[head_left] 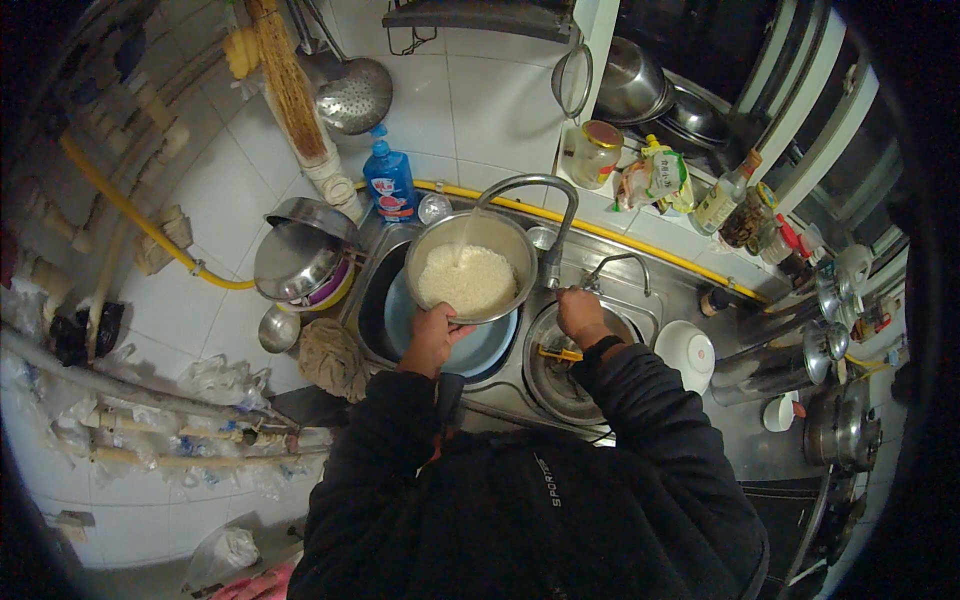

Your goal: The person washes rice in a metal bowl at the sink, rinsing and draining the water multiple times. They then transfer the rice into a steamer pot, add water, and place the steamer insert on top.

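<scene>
My left hand (437,332) grips the near rim of a steel bowl (515,292) holding white rice (465,280), with water running into it from the curved faucet (560,200). The bowl is held over a light blue basin (405,330) in the left sink. My right hand (582,318) is closed at the faucet's handle, just beside its base; the handle itself is mostly hidden. Below it, in the right sink, lies a round metal pan (540,395) with a yellow-handled item (558,353) across it.
Stacked pots (295,262), a ladle (279,330) and a brown cloth (335,365) sit left. A blue soap bottle (388,190) stands behind. The sill holds jars (600,150), packets and bottles (718,208). Right are a white bowl (683,355), steel canisters and pots (840,430).
</scene>
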Available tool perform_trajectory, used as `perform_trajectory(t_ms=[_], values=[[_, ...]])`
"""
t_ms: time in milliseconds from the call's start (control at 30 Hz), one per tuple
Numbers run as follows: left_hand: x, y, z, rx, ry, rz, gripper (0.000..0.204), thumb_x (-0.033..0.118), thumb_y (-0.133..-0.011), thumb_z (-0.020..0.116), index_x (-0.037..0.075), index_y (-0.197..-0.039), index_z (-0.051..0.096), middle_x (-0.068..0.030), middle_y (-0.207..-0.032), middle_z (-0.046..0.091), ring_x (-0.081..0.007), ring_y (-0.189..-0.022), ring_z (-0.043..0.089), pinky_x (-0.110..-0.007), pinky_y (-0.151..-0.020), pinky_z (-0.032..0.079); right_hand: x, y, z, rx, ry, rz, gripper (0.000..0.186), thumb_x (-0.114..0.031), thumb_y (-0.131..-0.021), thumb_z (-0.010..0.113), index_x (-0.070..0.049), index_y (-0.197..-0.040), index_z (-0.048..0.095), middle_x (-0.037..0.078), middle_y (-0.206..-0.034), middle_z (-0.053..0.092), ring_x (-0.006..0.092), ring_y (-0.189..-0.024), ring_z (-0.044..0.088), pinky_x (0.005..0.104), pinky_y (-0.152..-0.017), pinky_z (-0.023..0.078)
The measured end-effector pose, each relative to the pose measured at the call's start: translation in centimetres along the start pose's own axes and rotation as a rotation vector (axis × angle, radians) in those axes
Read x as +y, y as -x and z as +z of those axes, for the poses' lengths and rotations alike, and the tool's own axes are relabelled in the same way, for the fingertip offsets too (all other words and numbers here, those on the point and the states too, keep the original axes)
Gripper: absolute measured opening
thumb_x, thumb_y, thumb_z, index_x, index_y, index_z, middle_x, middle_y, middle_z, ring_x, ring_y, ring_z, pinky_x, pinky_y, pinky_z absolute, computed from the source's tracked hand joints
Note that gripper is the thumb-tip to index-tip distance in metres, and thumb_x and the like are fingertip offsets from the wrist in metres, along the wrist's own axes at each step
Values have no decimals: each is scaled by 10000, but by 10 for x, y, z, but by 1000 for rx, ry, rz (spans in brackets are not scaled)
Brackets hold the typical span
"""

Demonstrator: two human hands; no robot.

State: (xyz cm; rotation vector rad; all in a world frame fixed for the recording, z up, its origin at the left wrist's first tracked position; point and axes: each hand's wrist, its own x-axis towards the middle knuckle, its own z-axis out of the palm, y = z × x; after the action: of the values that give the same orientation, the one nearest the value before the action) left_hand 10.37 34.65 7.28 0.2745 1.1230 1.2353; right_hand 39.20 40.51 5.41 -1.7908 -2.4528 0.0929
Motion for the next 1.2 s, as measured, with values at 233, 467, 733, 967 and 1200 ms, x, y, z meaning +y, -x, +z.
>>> perform_trajectory(t_ms=[233,467,733,967,1200], values=[[-9,-12,-3,2,24,13,532,39,-807,489,-65,-1319,386,-242,-1263,521,-391,-1105,584,-513,-908,546,6,-1,11,20,-18,-7,136,-92,-758,572,-44,-848,661,200,-851,660,383,-778,659,473,-693,542],[-17,-25,-19,-6,2,53,532,44,-795,521,3,-1315,420,-208,-1224,547,-366,-1027,620,-473,-798,584,3,2,3,24,-3,-28,157,-94,-770,566,-31,-887,651,207,-878,653,389,-775,660,475,-680,546],[-33,-50,-40,-120,-232,245,567,46,-770,531,13,-1325,421,-197,-1217,557,-360,-987,639,-446,-747,604,6,3,2,-12,-48,-35,189,-100,-786,555,-22,-931,647,214,-909,647,397,-802,658,477,-696,544],[-13,-26,-14,-14,-14,67,522,44,-792,522,0,-1306,440,-198,-1220,563,-356,-1021,633,-438,-781,592,8,10,-14,-28,-26,-45,218,-98,-787,549,-64,-973,657,200,-893,662,374,-804,662,472,-689,534],[-11,-31,-10,-10,6,41,567,36,-761,531,16,-1319,428,-198,-1197,567,-359,-979,644,-430,-734,603,13,12,-27,-94,14,13,173,-158,-752,604,-60,-871,684,168,-830,683,340,-802,683,468,-673,551]])
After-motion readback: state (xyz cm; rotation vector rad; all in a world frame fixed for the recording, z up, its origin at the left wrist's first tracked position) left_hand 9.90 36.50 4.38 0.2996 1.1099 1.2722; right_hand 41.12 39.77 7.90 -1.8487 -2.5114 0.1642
